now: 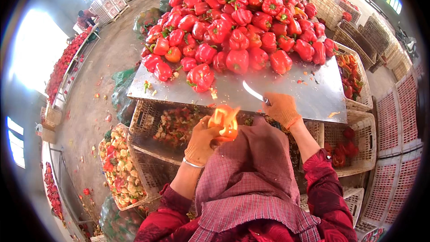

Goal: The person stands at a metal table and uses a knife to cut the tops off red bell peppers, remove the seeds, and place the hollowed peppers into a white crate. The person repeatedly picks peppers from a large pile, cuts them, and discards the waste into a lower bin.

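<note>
My left hand (203, 137), in an orange knitted glove, holds a cut-open orange-red bell pepper (225, 122) over my lap, just off the front edge of the metal table (302, 87). Its hollow inside shows. In my right hand (281, 107), gloved alike, is a knife with a curved blade (252, 90), its tip pointing up and left above the table. A large heap of red bell peppers (238, 40) covers the far part of the table. One pepper (200, 78) lies nearest the front edge at the left.
Under the table stands a plastic crate (144, 117) with pepper scraps. A crate of cores (122, 168) is at the left, near green mesh sacks (124, 90). Crates with peppers (364, 134) stand at the right. Far left, a person (88, 18) is near another pepper-laden table (72, 64).
</note>
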A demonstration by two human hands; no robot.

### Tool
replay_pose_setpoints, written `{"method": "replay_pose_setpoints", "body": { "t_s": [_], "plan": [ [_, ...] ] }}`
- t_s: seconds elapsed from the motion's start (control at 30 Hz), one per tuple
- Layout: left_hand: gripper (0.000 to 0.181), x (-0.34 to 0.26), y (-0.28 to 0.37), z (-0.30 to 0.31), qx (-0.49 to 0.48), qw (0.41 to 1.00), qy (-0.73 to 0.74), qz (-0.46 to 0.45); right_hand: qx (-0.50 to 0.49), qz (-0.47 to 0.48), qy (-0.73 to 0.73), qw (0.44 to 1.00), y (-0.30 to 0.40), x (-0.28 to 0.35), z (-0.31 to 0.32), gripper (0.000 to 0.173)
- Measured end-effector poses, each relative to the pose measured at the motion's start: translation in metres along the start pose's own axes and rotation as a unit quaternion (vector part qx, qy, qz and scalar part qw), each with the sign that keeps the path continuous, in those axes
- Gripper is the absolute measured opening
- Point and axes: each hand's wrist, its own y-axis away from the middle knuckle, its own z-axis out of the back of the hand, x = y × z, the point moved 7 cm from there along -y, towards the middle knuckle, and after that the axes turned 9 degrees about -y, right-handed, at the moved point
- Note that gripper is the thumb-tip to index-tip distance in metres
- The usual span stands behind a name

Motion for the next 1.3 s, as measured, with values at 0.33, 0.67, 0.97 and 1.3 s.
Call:
{"method": "replay_pose_setpoints", "body": {
  "t_s": [0.33,0.67,0.97,1.3],
  "plan": [
    [0.017,-0.023,-0.009,0.034,-0.151,0.911,-0.356,-0.140,-0.023,0.024,-0.362,0.932,0.016,0.080,-0.032,0.047],
    [0.007,-0.066,0.001,0.038,-0.254,0.646,-0.621,-0.364,0.026,0.021,-0.126,0.991,0.003,0.077,-0.053,0.027],
    [0.015,-0.057,-0.017,0.076,-0.296,0.734,-0.550,-0.266,-0.013,0.022,-0.389,0.921,-0.009,0.076,-0.054,0.043],
    [0.016,-0.011,-0.049,-0.039,0.080,0.948,-0.304,-0.055,-0.053,-0.291,-0.499,0.815,0.039,-0.052,0.005,0.040]
  ]
}}
